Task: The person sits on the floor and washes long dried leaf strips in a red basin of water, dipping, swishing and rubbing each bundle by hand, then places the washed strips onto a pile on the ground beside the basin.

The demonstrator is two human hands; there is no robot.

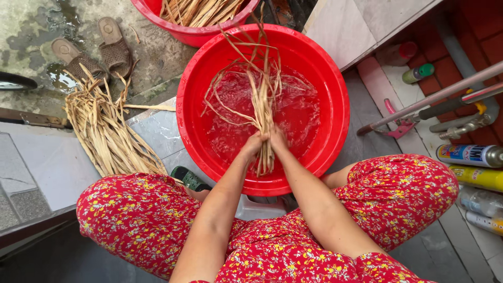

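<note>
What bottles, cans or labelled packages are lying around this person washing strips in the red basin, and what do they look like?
Spray can: far right, lying on its side, silver with a blue, red and yellow label.
Yellow can: just below it, lying down.
Clear bottle: below that, pale label.
Another can: lowest on the right, pale with a yellow band.
Green-capped bottle: upper right, by the wall.
Red-capped bottle: beside it.
No signs or screens.

Daylit yard: wet concrete floor (31, 26) upper left w/ brown sandals (94, 52), grey tiles (47, 173) at left, red brick wall (471, 42) upper right.
</note>
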